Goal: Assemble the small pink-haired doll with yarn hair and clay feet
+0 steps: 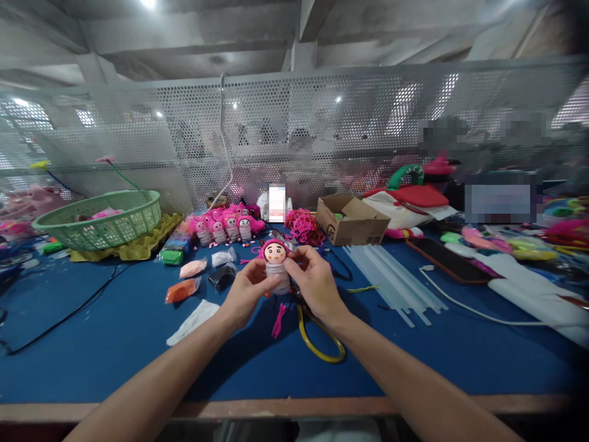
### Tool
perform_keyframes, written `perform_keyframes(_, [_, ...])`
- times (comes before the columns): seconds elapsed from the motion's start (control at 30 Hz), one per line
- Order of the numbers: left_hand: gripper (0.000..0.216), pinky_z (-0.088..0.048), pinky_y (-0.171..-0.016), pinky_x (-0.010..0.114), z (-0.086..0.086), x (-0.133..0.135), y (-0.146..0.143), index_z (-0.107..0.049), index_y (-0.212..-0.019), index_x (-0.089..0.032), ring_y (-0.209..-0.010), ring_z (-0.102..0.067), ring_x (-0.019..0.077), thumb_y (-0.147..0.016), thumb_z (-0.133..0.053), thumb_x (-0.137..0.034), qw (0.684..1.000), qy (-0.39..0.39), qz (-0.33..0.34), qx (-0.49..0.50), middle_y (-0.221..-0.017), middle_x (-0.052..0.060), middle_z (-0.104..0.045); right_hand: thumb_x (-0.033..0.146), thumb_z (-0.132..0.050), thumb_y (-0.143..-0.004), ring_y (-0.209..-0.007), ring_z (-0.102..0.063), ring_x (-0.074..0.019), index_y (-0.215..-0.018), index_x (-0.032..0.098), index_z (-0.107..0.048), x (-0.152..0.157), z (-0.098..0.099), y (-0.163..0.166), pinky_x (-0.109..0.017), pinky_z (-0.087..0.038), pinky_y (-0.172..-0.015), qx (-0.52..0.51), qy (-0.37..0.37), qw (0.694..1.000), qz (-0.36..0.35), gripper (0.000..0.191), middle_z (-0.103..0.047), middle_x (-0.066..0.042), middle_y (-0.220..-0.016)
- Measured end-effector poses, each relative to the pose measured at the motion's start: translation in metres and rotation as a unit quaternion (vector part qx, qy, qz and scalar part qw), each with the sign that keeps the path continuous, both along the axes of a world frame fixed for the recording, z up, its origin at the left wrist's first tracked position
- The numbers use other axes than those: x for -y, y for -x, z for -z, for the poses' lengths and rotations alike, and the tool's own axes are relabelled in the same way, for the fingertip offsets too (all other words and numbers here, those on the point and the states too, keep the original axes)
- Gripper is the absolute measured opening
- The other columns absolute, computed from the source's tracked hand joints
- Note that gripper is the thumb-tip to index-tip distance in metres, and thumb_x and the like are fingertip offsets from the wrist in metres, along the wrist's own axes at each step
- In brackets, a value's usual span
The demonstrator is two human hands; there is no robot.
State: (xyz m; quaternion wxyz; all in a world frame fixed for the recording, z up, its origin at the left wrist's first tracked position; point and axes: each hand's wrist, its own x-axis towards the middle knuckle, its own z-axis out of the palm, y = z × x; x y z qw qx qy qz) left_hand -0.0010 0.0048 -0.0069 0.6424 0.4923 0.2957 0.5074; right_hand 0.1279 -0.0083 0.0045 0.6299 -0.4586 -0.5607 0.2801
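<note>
Backing blue tabletop (133,331), perforated partition (285,98)

A blue-topped table (138,356) is stretching across the foreground, its brownish front edge (257,407) running from side to side. Behind it, a grey perforated metal partition (184,123) is spanning the room. Overhead, a concrete ceiling (257,15) is showing heavy beams (316,18). A white lamp (148,3) is glowing at upper left; bright, window-like panels (27,115) are shining through the partition's holes.
</note>
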Motion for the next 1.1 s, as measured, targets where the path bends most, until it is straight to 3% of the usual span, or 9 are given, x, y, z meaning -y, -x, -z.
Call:
perform_keyframes(0.27, [0.034,-0.039,-0.055,0.018,-0.001,0.0006,-0.0006,-0.058,-0.082,-0.015,-0.065,-0.055,0.0088,-0.054,-0.075,-0.022,1.0,0.002,-0.005,0.001,-0.076,-0.001,-0.063,0.028,-0.052,-0.07,-0.063,-0.053,-0.0129,-0.072,0.018,-0.049,0.0012,0.0004,0.0001,-0.024,-0.044,-0.056,0.0,0.0,1.0,0.005,0.011,-0.054,0.0,-0.071])
perform_keyframes(0.77, [0.033,-0.038,-0.05,0.017,0.0028,-0.0021,0.0009,-0.057,-0.085,-0.016,-0.064,-0.055,0.0085,-0.057,-0.073,-0.022,1.0,-0.007,0.009,-0.003,-0.078,0.0,-0.062,0.029,-0.055,-0.068,-0.054,-0.05,-0.0108,-0.07,0.018,-0.049,0.0022,-0.0006,-0.0005,-0.022,-0.041,-0.049,-0.013,0.017,1.0,-0.002,0.012,-0.053,0.002,-0.067])
perform_keyframes(1.1, [0.032,-0.039,-0.053,0.017,0.0,0.0,-0.0007,-0.058,-0.083,-0.015,-0.064,-0.055,0.0086,-0.056,-0.074,-0.022,1.0,-0.004,0.011,0.002,-0.078,0.001,-0.063,0.028,-0.054,-0.069,-0.063,-0.053,-0.0122,-0.072,0.017,-0.051,0.0028,0.0002,0.0003,-0.023,-0.043,-0.056,-0.035,0.004,0.999,-0.014,0.011,-0.055,0.0,-0.071])
